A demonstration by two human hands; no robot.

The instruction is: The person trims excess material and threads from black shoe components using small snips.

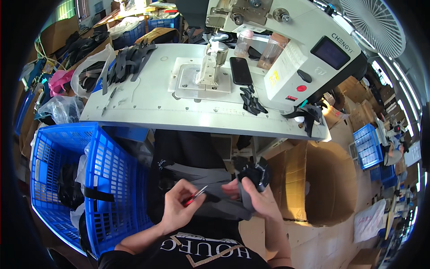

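Observation:
Over my lap, my left hand (pixel 177 207) is closed round a small red-handled tool with a pointed metal tip (pixel 194 196). Its exact kind is too small to make out. To the right, my right hand (pixel 264 201) grips a bundle of dark grey straps (pixel 244 190) with black pieces at the upper end. The fingertips show left of the bundle, the thumb on its front. Long grey straps (pixel 197 172) lie across my lap beyond both hands, and some reach under the tool hand.
A white sewing machine table (pixel 148 107) stands ahead, carrying the machine (pixel 210 67), a phone (pixel 241 71), small black pieces (pixel 252 101) and a strap pile (pixel 130 62). On the left is a blue plastic crate (pixel 112 179); an open cardboard box (pixel 291 184) stands right.

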